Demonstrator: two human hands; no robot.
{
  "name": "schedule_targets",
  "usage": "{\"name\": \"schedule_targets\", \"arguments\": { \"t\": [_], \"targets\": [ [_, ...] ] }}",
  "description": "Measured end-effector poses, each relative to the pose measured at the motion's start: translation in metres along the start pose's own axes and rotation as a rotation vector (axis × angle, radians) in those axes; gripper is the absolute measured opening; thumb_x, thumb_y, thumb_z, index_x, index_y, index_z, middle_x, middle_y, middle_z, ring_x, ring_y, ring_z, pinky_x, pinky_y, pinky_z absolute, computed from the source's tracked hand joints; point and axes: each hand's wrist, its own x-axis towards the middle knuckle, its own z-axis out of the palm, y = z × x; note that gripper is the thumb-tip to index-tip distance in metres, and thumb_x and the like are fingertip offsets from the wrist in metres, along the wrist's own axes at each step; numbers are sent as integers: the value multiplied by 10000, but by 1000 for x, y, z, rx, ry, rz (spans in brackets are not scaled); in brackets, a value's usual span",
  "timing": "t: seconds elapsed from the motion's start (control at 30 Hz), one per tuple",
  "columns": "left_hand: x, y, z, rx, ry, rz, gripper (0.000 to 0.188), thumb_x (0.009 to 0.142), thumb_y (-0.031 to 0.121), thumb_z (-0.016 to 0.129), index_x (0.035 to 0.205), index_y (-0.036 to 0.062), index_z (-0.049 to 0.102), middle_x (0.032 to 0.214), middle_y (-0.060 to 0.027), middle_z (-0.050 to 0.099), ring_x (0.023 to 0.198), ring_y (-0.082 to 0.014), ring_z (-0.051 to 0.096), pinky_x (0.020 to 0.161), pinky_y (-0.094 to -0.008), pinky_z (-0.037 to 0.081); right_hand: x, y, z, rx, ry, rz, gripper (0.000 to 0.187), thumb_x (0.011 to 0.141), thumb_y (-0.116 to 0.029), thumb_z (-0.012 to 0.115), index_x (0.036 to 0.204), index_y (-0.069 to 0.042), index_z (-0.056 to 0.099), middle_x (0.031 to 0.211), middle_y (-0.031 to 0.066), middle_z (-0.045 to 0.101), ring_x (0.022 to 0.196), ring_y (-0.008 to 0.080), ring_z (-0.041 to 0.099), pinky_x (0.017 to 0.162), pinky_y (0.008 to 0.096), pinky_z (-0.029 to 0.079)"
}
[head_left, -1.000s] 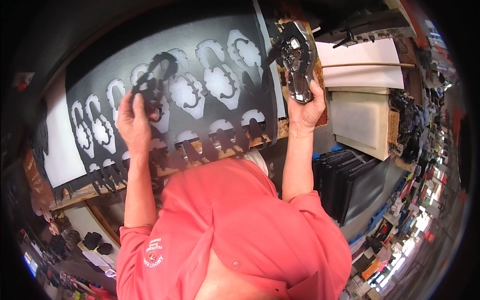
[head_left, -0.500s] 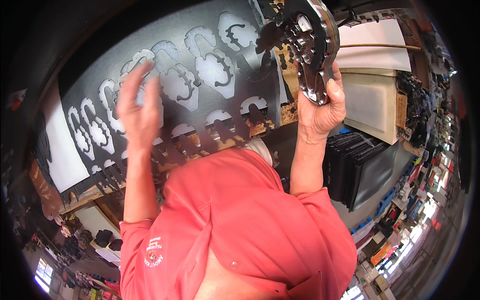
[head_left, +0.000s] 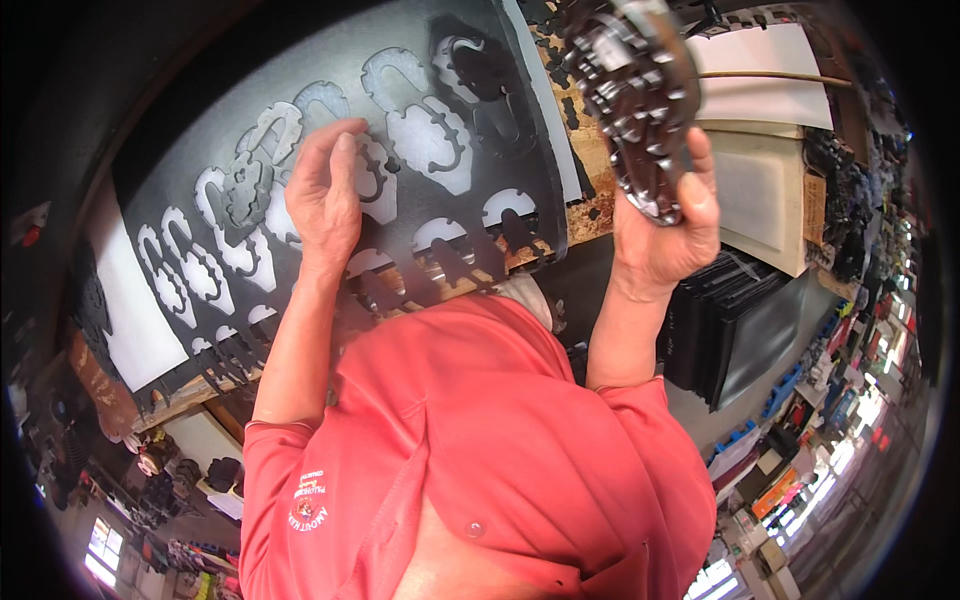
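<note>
- Head view: the metal tool [head_left: 635, 105] is held up at the upper right, beside the black sheet [head_left: 300, 80]; its outline is blurred and its top end is cut off by the picture's edge.
- Its lower end is gripped by the right hand [head_left: 660, 235], with the fingers and thumb closed around it; part of the fingers is hidden behind the tool.
- The left hand [head_left: 325, 195] is held half open above the sheet, fingers close together and bent; nothing is seen in it, and contact with the sheet cannot be told.
- Some of the cut-out holes are covered by that hand.
- Left of it, a grey piece [head_left: 250, 190] is laid over the holes; its exact edges are hard to make out.
- Around the top right hole a dark patch [head_left: 475, 75] is seen; whether it is shadow or material cannot be told.
- The sheet's near edge is partly hidden by the red shirt [head_left: 480, 430].
- At the right, the black stack [head_left: 700, 330] is partly covered by the right forearm.
</note>
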Motion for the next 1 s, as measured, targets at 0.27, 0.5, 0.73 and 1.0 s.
{"name": "schedule_targets", "arguments": {
  "t": [0.27, 0.5, 0.73, 1.0],
  "targets": [
    [2, 0, -6, -284, 178, -74, 266, 1135, 179, 556, 1202, -19, 720, 1210, -126, 730, 1131, -197, 685, 959, -365, 584, 19, -16, 23, -514, -105, -347, 449, 826, -10, 665, 1270, 25, 725, 1346, 241, 698, 1307, 383, 660, 1186, 540, 459],
    [23, 28, -39, -122, 294, -20, 291, 1136, 196, 550, 1222, -26, 718, 1209, -128, 743, 1156, -204, 692, 1005, -371, 564, -27, 79, 28, -1096, -636, -323, 254, 767, -24, 804, 1019, -10, 777, 1118, 146, 773, 1095, 341, 739, 1017, 486, 572],
    [45, 41, 4, 386, -224, 234, 256, 1069, 107, 636, 1274, -10, 737, 1301, -138, 741, 1219, -245, 685, 1090, -352, 505, 13, 81, 13, -1505, -606, -412, 392, 837, -135, 820, 1170, 42, 715, 1189, 170, 699, 1083, 359, 640, 955, 460, 533],
    [54, 17, 39, 597, -354, 456, 385, 976, 82, 697, 1349, -11, 686, 1430, -206, 654, 1381, -408, 578, 1151, -472, 483, 33, 83, 0, -1606, -812, -267, 301, 869, -20, 741, 1170, 0, 731, 1068, 115, 650, 1012, 334, 625, 919, 456, 523]
  ]
}}
